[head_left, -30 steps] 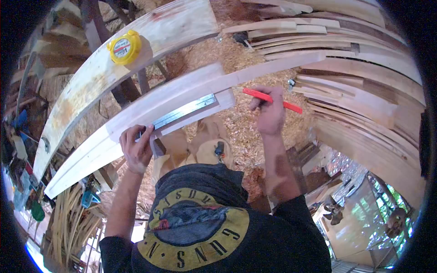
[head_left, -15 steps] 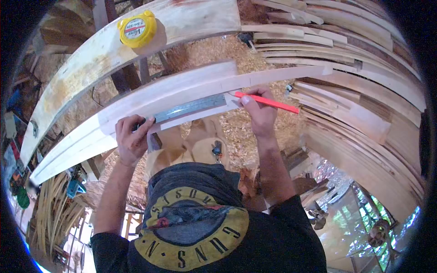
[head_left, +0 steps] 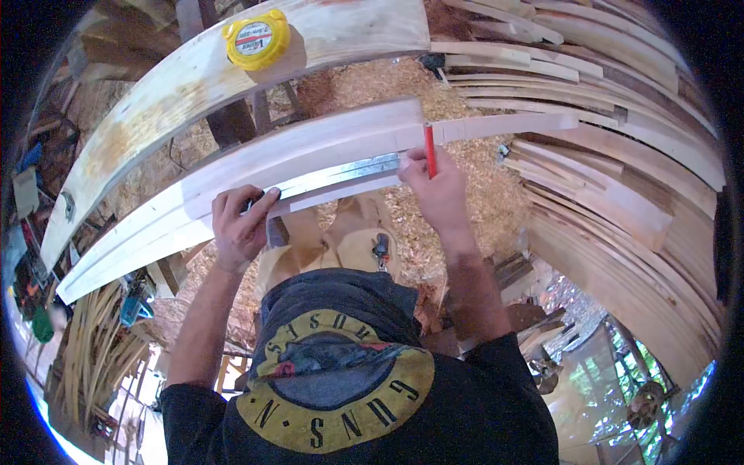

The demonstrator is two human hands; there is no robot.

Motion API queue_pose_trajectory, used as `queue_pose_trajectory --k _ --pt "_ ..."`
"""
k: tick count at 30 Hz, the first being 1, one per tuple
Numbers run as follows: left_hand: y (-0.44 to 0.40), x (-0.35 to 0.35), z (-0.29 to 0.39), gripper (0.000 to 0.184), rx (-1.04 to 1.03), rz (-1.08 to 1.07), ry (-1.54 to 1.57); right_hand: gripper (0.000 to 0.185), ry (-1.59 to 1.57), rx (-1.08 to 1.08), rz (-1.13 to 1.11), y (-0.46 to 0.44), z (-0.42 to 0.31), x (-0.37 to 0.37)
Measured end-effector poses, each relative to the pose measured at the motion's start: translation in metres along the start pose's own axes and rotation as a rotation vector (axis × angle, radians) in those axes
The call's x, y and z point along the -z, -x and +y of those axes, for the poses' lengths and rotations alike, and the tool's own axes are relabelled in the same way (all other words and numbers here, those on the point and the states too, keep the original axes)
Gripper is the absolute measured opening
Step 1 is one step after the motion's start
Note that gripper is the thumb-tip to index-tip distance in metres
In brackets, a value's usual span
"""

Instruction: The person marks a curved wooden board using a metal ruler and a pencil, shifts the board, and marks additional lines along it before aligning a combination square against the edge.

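Note:
A metal ruler (head_left: 341,177) lies lengthwise along a pale, curved wooden board (head_left: 310,143). My left hand (head_left: 242,225) is closed on the ruler's left end, thumb pressed on it, with a dark part partly hidden under the fingers. At the ruler's right end, my right hand (head_left: 440,190) is closed around a red pencil (head_left: 431,151) standing nearly upright from the fingers. Its fingertips are at the ruler's end; whether they also grip it I cannot tell. A thin pale strip (head_left: 504,126) runs along the board and sticks out past it to the right.
Beyond the board, a yellow tape measure (head_left: 257,40) rests on a wide curved plank (head_left: 155,101). Many long wooden strips (head_left: 589,186) are stacked at the right. Wood shavings (head_left: 473,209) cover the floor. Thin offcuts (head_left: 97,349) stand at lower left.
The red pencil has swung from slanting right, its tip by the ruler's end, to nearly upright. My right fingers have closed in at that end. The view has shifted slightly.

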State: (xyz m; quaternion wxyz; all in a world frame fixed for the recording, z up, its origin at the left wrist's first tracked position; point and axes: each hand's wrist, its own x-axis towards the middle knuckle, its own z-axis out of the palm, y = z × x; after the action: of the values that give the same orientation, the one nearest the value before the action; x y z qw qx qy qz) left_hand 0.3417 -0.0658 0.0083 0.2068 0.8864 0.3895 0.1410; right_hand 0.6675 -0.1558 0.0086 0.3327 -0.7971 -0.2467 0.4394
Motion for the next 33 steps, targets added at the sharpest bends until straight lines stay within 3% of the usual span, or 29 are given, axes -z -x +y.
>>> queue_pose_trajectory --k 8,14,26,33 --pt "0.000 -0.004 0.002 0.047 -0.006 0.019 0.015 0.019 -0.280 -0.036 0.091 -0.003 0.033 -0.023" --pt "-0.005 -0.008 0.006 0.040 0.008 0.047 0.016 0.023 -0.469 -0.075 0.105 -0.007 0.024 0.006" --pt "-0.005 -0.006 0.001 0.029 0.023 0.067 0.054 0.023 -0.428 -0.012 0.156 -0.014 0.043 0.010" --pt "0.004 -0.012 -0.010 0.054 0.055 0.153 0.098 0.025 -0.452 -0.039 0.175 -0.016 0.045 0.008"
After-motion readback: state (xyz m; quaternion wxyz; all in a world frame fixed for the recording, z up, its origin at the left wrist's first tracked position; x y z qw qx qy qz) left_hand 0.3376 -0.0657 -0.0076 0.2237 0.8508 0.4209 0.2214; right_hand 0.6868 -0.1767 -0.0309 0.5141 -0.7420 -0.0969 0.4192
